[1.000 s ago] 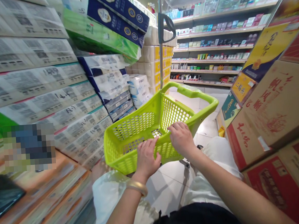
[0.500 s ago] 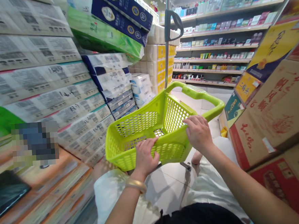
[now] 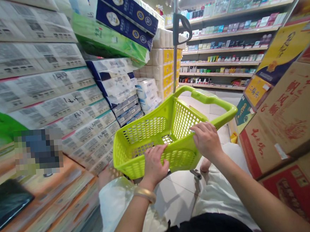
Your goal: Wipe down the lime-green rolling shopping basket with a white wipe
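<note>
A lime-green plastic shopping cart with perforated walls stands just in front of my knees. My left hand, below a gold-coloured bangle, grips the middle of its near rim, fingers over the edge and thumb on the outside. Further right, my right hand is wrapped over the same rim, close to the cart's raised handle. The visible part of the basket floor has nothing lying on it. One caster shows beneath the cart.
Stacked paper packs rise along the left. A dark phone-like slab lies on orange-edged packs. Cardboard cartons line the right. A metal pole with a grey grip stands behind the cart, before shelves of small goods.
The cart has shifted slightly to the right in view. My left hand has moved a little right with it; both hands keep their hold on the rim.
</note>
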